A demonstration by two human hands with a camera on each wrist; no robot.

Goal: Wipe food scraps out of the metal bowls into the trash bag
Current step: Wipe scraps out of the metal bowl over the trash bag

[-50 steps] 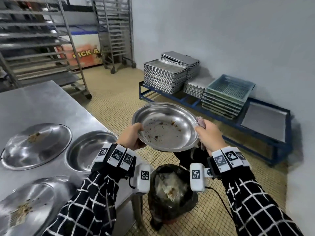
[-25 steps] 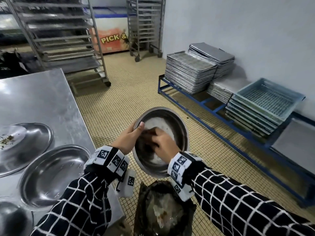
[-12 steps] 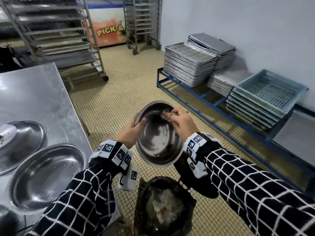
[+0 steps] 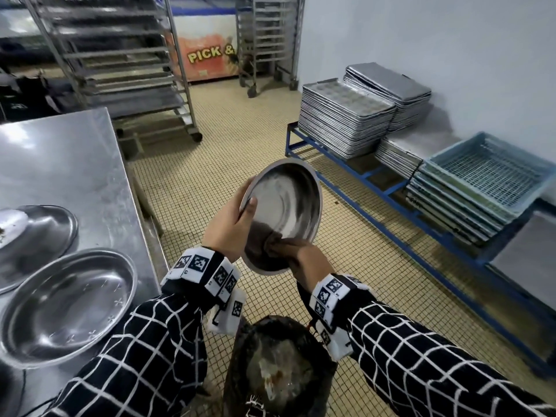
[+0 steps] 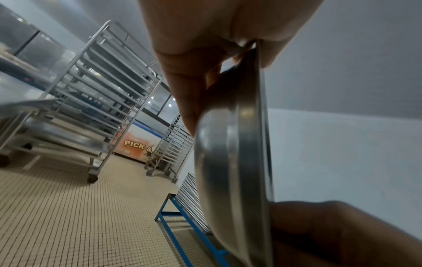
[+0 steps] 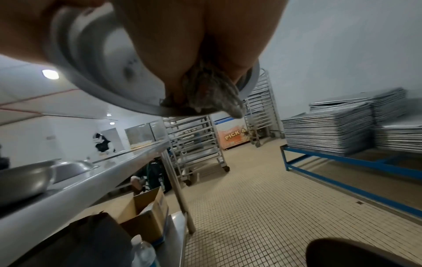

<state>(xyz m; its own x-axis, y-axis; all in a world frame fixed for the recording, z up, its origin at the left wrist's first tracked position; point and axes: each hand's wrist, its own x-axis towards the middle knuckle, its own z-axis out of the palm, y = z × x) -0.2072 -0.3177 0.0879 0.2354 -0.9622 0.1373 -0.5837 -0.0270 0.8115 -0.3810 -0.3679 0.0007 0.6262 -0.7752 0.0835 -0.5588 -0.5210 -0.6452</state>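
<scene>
My left hand [image 4: 231, 227] grips the left rim of a metal bowl [image 4: 288, 203], thumb inside, and holds it steeply tilted above the black trash bag [image 4: 279, 368]. The bowl [image 5: 242, 162] shows edge-on in the left wrist view. My right hand [image 4: 304, 260] pinches a crumpled grey cloth [image 6: 210, 95] and presses it against the bowl's lower inner wall at the rim. The cloth [image 4: 270, 242] is mostly hidden by my fingers in the head view. The bowl's inside looks smeared, without visible scraps.
A steel table [image 4: 69, 164] at the left carries an empty bowl [image 4: 66, 302] and a bowl with scraps [image 4: 36, 233]. Blue rack [image 4: 376, 188] with stacked trays [image 4: 346, 121] and crates [image 4: 487, 176] stands right. Tray trolleys [image 4: 120, 67] stand behind. Cardboard box [image 6: 146, 213] sits under the table.
The right hand with the cloth has swept from the bowl's upper part down to its lower rim. The left hand has kept its grip and tilted the bowl steeper.
</scene>
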